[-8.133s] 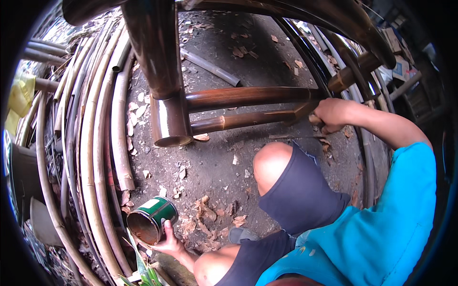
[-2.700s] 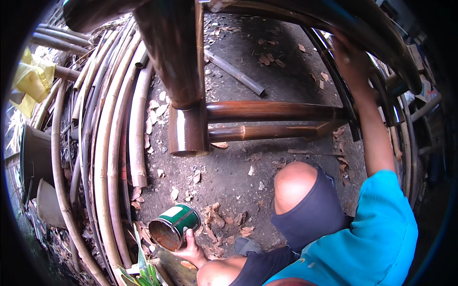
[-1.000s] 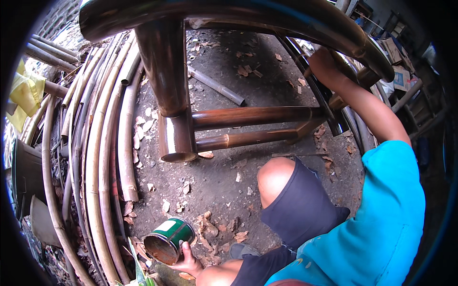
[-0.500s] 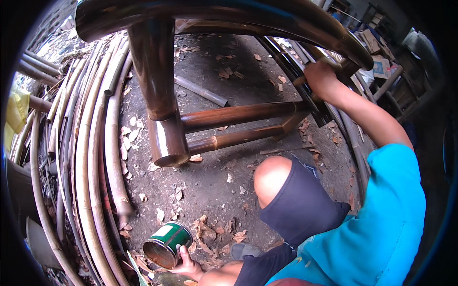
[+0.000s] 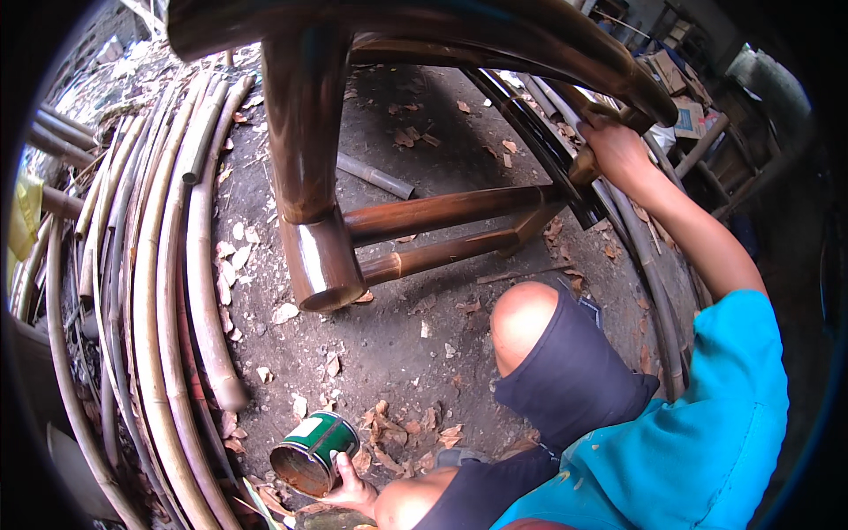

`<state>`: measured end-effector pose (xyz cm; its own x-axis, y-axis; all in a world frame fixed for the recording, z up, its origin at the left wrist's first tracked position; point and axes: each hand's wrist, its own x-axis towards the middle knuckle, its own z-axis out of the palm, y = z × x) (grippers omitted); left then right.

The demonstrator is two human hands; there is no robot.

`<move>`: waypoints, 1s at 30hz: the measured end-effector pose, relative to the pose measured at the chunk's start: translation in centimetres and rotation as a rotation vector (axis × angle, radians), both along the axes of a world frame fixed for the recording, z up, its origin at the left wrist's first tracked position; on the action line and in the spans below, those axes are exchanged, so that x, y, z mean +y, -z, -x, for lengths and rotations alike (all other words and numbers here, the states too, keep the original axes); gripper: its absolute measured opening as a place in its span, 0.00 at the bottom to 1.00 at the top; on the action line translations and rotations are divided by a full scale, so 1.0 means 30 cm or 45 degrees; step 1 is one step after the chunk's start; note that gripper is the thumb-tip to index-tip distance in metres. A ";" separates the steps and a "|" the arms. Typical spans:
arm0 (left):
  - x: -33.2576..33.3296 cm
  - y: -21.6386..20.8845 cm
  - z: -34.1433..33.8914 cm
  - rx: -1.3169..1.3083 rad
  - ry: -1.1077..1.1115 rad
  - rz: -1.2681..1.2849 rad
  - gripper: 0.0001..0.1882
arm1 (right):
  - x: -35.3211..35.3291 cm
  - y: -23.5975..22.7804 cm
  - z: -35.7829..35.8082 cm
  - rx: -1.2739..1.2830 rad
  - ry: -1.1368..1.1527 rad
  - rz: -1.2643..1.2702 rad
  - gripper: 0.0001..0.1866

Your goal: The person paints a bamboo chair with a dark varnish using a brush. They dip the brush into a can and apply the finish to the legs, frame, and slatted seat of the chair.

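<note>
Gripping a green tin can (image 5: 314,453), the left hand (image 5: 352,488) sits low in the picture near the bottom edge, fingers curled against the can's lower side; the grip is closed on the can, which is tilted with its open, rust-brown mouth turned toward the lower left. The can rests at or just above the dirt floor (image 5: 397,353), beside the person's left knee; whether it touches the ground cannot be told. The right hand (image 5: 618,150) is raised at the upper right, arm outstretched, and its grip is wrapped about a part of the dark brown bamboo chair frame (image 5: 424,35) where several bent rails meet; what lies inside the fist, beyond the rail, cannot be made out. The frame's thick glossy leg (image 5: 309,212) descends in the centre left, its cut end hanging just clear of the floor. Two horizontal crossbars (image 5: 442,231) run from that leg toward the right hand's side, one above the other and close together. A stack of pale, curved bamboo poles (image 5: 168,291) lies along the left of the floor. A short grey pipe (image 5: 375,177) lies on the ground behind the leg. Dry leaves and chips (image 5: 389,433) are scattered over the dirt, densest near the can. The person wears a blue shirt (image 5: 698,442) and dark shorts (image 5: 565,380), and is crouched with the right knee (image 5: 521,318) bare.
</note>
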<state>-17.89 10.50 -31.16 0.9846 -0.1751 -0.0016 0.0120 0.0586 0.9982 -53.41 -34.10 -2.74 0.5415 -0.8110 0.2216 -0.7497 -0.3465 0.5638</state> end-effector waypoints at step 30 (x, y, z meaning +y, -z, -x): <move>-0.327 -0.546 -0.324 -0.260 0.451 -0.055 0.44 | 0.319 -0.154 0.200 -1.449 0.338 -0.125 0.11</move>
